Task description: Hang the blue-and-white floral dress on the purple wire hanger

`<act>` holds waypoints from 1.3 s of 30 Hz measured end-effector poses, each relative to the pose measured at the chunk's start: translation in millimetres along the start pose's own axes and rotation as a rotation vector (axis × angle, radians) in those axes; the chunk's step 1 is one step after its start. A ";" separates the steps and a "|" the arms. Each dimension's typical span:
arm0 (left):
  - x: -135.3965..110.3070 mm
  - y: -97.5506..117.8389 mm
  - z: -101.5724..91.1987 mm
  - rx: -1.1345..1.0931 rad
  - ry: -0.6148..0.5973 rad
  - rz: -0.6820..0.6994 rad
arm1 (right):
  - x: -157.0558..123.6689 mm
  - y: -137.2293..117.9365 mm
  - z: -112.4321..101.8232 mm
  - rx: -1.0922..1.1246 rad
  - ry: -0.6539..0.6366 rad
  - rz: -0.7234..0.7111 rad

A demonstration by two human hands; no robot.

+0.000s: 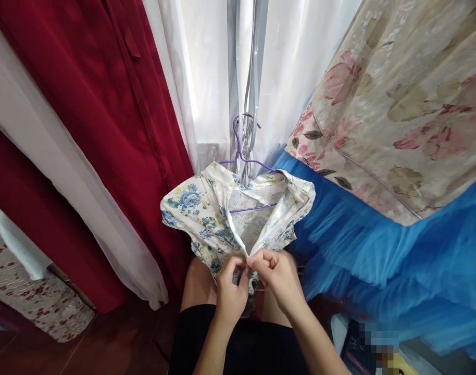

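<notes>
A white blouse with blue and green flowers (191,200) hangs on a purple wire hanger (257,162), its neck open in a V with the hanger's lower bar showing inside. Both hands meet at the bottom of that V, on the front edges of the blouse. My left hand (233,281) pinches one edge between thumb and finger. My right hand (275,271) is closed on the other edge, its fingertips touching the left ones. Whatever lies between the fingertips is too small to make out. Below the hands, the lower blouse is mostly hidden.
Red cloth (105,104) and white cloth (66,156) hang at the left. Glossy ribbons (248,62) hang behind the hanger. A floral beige garment (410,114) and blue tulle (359,250) fill the right. Brown tiles (116,338) cover the floor.
</notes>
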State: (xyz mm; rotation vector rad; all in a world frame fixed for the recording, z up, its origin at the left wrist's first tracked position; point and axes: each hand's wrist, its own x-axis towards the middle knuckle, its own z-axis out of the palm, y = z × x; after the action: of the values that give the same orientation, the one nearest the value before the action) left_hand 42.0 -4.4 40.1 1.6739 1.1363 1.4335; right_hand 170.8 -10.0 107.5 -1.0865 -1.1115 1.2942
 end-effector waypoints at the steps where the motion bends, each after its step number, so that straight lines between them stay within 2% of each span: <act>1: -0.7 -1.6 -1.8 0.009 -0.013 0.004 | 9.3 -10.0 -0.4 0.018 0.005 -0.026; 4: 0.9 -9.1 -8.4 0.077 -0.028 0.010 | 45.9 -46.1 7.3 0.107 0.057 -0.103; 8: 11.0 -28.8 -9.8 0.134 -0.051 0.026 | 89.6 -91.6 29.8 0.146 0.145 -0.282; 11: 20.5 -42.8 -9.2 0.153 -0.104 0.012 | 102.2 -107.9 38.9 0.183 0.156 -0.361; 13: 29.9 -41.8 -14.0 0.150 -0.174 0.004 | 101.9 -108.3 38.1 0.188 0.138 -0.378; 15: 45.6 -26.7 -24.4 0.151 -0.185 0.026 | 97.5 -103.6 34.0 0.175 0.115 -0.385; 16: 56.6 -13.8 -31.1 0.146 -0.148 0.061 | 94.6 -100.6 31.7 0.162 0.110 -0.392; 17: 69.5 1.8 -38.0 0.147 -0.078 0.100 | 91.5 -97.9 29.5 0.143 0.106 -0.401; 19: 99.3 37.2 -50.2 0.112 0.097 0.275 | 85.4 -94.7 26.5 0.102 0.102 -0.420; 21: 129.2 70.3 -57.0 0.133 0.089 0.422 | 80.8 -94.5 25.2 0.069 0.096 -0.438; 23: 152.1 94.6 -57.3 0.246 0.013 0.542 | 78.9 -95.1 24.6 0.039 0.094 -0.456; 26: 167.3 113.1 -52.1 0.394 -0.004 0.672 | 82.4 -90.2 23.5 -0.013 0.092 -0.473; 29: 171.2 118.9 -56.3 0.359 0.084 0.715 | 89.0 -72.8 22.5 -0.104 0.123 -0.459; 32: 181.9 114.9 -85.1 0.161 0.315 0.659 | 88.3 -49.0 22.2 -0.155 0.105 -0.375; 35: 201.2 90.7 -131.5 -0.125 0.563 0.489 | 77.0 -31.8 24.7 -0.106 0.038 -0.273; 37: 211.1 62.7 -157.5 -0.404 0.619 0.239 | 68.2 -26.1 28.9 -0.069 0.011 -0.236; 39: 212.0 30.6 -169.0 -0.691 0.617 -0.078 | 62.0 -22.3 33.3 -0.030 -0.011 -0.213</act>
State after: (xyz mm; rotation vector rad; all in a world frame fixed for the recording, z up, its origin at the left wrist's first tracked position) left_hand -111.9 165.7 187.9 0.7190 0.8267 2.0564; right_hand 139.9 51.3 134.7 -0.9561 -1.2233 1.1200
